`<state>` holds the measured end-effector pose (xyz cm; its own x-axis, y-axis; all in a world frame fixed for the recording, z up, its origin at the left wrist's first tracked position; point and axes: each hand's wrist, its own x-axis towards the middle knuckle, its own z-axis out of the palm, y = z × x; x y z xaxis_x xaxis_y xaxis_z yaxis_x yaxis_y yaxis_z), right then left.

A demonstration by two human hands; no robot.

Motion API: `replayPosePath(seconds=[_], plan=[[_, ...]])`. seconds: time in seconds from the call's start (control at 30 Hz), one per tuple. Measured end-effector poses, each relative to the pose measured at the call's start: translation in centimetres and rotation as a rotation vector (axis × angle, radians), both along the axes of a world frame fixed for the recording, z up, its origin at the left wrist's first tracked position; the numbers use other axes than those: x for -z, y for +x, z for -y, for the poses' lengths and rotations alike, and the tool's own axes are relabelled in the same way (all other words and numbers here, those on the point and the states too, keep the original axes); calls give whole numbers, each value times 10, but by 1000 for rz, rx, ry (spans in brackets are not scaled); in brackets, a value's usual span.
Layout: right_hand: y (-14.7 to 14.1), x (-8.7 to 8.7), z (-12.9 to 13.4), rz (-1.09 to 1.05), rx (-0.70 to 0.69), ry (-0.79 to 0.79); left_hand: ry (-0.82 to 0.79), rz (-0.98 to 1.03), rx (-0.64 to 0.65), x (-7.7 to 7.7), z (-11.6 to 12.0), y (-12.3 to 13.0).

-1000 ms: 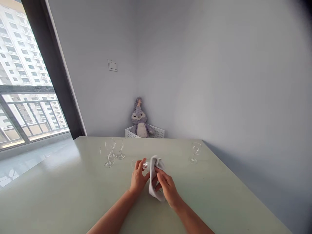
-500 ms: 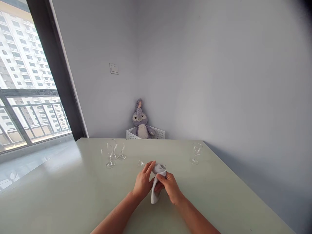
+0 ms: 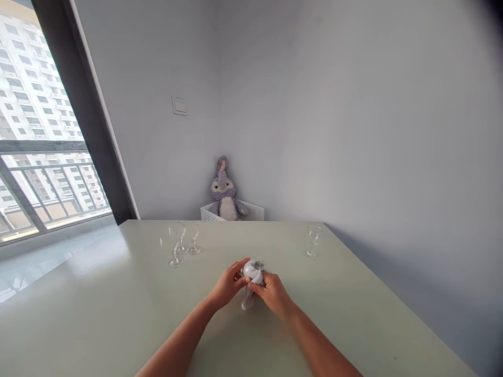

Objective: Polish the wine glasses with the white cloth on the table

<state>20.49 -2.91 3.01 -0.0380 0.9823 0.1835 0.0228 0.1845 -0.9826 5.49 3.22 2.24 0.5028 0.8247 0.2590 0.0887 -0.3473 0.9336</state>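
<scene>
A small stemmed glass (image 3: pixel 260 265) is between my hands above the table, its bowl stuffed with white cloth. My left hand (image 3: pixel 228 287) curls round the glass from the left, covering most of its stem and foot. From the right, my right hand (image 3: pixel 274 293) pinches the white cloth (image 3: pixel 247 301), with the thumb close to the glass bowl. A loose end of cloth hangs below the fingers. Three more stemmed glasses stand upright at the left, one of them a front glass (image 3: pixel 175 251). Another stemmed glass (image 3: pixel 313 242) stands by itself toward the back right.
The pale green table (image 3: pixel 118 314) runs to the grey wall. Behind its far edge, a purple plush rabbit (image 3: pixel 227 199) sits in a white perforated basket (image 3: pixel 252 210). A window with a railing is at the left, and a light switch (image 3: pixel 179 107) is on the wall.
The glass has turned in my left hand, hiding the foot that showed at its left. My right hand has pushed more cloth into the bowl, and the hanging end is shorter. The view shifted slightly.
</scene>
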Motion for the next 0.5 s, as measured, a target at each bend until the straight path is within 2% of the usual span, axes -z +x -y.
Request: replayPosePath(seconds=[0.07, 0.13, 0.2, 0.23, 0.27, 0.33, 0.43, 0.5], plan=[[1, 3, -5, -155, 58, -53, 35, 86, -136, 2, 8, 7], [2, 6, -9, -404, 152, -130, 60, 173, -311, 5, 14, 14], [3, 9, -13, -672, 222, -203, -15, 248, -426, 9, 16, 17], [3, 10, -13, -784, 238, -232, -86, 292, -439, 11, 16, 17], [2, 11, -13, -867, 244, -257, -165, 346, -414, 11, 14, 17], [-3, 13, -11, -938, 200, -306, -303, 462, -277, 10, 10, 16], [-15, 12, -6, -895, 50, -354, -451, 552, -65, 5, 6, 12], [-22, 12, -1, -798, -31, -323, -504, 560, -2, 1, 5, 9]])
